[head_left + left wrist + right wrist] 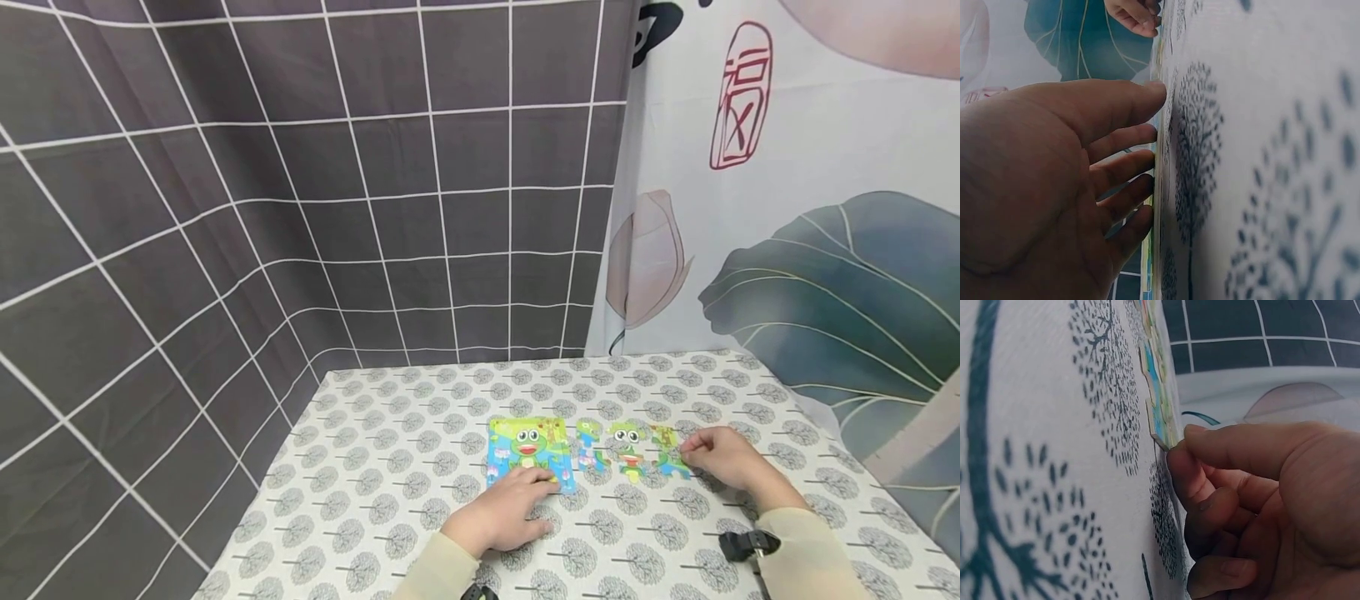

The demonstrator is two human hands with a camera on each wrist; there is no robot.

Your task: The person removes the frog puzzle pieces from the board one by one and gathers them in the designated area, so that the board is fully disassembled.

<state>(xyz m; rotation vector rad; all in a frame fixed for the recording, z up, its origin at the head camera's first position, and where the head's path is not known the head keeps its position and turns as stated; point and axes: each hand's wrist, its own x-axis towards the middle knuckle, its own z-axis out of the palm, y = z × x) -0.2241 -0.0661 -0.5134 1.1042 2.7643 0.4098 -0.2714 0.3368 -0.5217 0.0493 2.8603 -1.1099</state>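
Observation:
A frog picture puzzle (551, 433), whole in its square board, lies flat near the middle of the table. My left hand (498, 512) rests over its lower edge with fairly straight fingers, hiding part of the frog's lower body. To its right are loose puzzle pieces: blue-green pieces (587, 433), middle pieces with the frog's eyes and mouth (627, 437), and green-blue pieces (663, 435) at the right. My right hand (723, 458) pinches the outer edge of the rightmost pieces between thumb and index finger (1182, 465); its other fingers are curled.
A cloth (397, 508) printed with grey trees covers the table. Behind and to the left hangs a dark checked curtain (465, 217); a white curtain (675, 142) with leaf and flower prints hangs at the right. Black straps (742, 546) circle my wrists.

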